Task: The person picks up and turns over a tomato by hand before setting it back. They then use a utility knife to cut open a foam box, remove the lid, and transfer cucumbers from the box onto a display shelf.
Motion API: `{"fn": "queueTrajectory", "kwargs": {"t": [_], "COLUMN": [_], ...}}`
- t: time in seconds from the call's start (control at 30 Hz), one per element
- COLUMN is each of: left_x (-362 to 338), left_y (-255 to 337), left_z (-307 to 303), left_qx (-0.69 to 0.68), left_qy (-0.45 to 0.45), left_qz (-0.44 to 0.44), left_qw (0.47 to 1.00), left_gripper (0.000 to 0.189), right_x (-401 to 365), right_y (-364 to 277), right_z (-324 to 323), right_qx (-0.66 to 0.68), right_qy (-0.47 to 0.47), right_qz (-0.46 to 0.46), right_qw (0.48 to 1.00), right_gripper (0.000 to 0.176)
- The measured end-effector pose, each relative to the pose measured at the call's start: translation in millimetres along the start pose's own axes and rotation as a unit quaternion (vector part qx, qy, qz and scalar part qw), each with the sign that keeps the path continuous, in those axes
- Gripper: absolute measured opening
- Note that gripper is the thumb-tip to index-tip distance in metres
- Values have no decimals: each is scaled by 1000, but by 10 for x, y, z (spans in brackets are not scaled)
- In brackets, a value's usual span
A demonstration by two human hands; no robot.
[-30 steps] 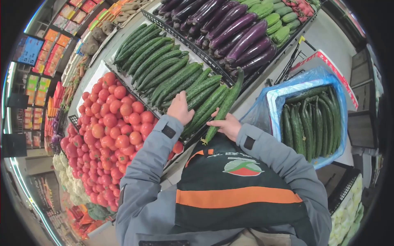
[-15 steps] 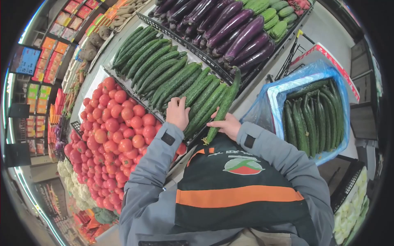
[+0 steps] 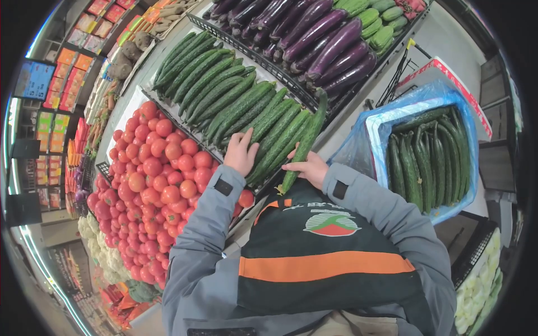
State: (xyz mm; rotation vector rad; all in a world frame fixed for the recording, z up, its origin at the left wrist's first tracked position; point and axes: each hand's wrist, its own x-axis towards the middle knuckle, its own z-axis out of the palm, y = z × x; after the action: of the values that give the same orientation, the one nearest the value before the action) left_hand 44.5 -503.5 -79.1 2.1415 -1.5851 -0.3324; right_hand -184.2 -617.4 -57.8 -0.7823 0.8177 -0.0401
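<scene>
My right hand [image 3: 311, 168] grips a long green cucumber [image 3: 306, 144] near its lower end, and the cucumber slants up and away over the right end of the rows. My left hand [image 3: 241, 153] rests with its thumb and fingers apart on the near ends of the laid-out cucumbers [image 3: 227, 95], holding none of them. These cucumbers lie side by side on a white-lined display. To the right, a white box [image 3: 378, 147] lined with blue plastic holds several more cucumbers [image 3: 430, 165].
Tomatoes [image 3: 162, 173] are heaped left of the cucumbers, behind a low black divider. Eggplants [image 3: 314, 42] fill a black crate beyond. A black wire rack [image 3: 395, 78] stands behind the box. Packaged goods [image 3: 67, 78] line shelves at the far left.
My left hand has shifted slightly toward me and left over the cucumber ends. My right hand keeps its grip on the cucumber, nearly still.
</scene>
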Motion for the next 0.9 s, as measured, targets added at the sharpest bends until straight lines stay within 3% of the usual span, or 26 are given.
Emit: {"fn": "queueTrajectory", "kwargs": {"t": [0.1, 0.2, 0.4, 0.9], "left_x": [-48, -66, 95, 105], "left_y": [16, 91, -230, -249], "left_z": [-61, -148, -351, -356], "left_qx": [-47, -50, -121, -115], "left_qy": [10, -2, -123, -151], "left_qz": [-116, -164, -165, -205], "left_qw": [992, 985, 971, 960], "left_gripper": [48, 48, 42, 45], "right_x": [62, 72, 49, 67], "right_y": [63, 62, 39, 63], "right_z": [-44, -50, -20, -39], "right_qx": [-4, -6, -28, -37], "right_qy": [9, 9, 8, 5], "right_qz": [-2, -2, 8, -3], "right_qw": [1000, 1000, 1000, 999], "right_gripper": [28, 28, 32, 26]}}
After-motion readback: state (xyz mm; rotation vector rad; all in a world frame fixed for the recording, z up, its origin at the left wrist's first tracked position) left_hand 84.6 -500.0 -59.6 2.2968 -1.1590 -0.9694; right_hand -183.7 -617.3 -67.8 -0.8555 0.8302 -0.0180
